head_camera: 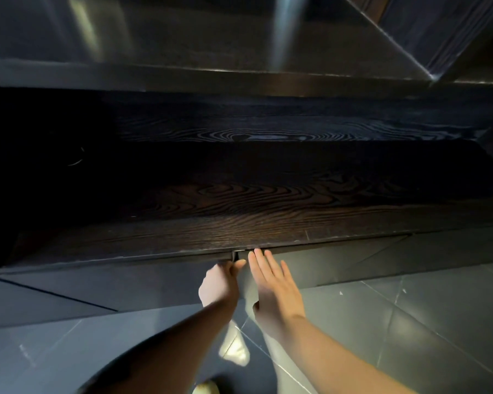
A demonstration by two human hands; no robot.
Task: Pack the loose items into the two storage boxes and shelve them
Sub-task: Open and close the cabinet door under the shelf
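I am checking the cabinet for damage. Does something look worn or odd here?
Only small wear: the front edge of the dark wooden shelf shows pale scuffs and chips near the left hand and right hand. Nothing is spilled.

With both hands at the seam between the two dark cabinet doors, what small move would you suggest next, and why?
Probably pull the left door outward. The left hand already curls around its edge at the seam, while the right hand lies flat on the right door, steadying it. No storage boxes are visible.
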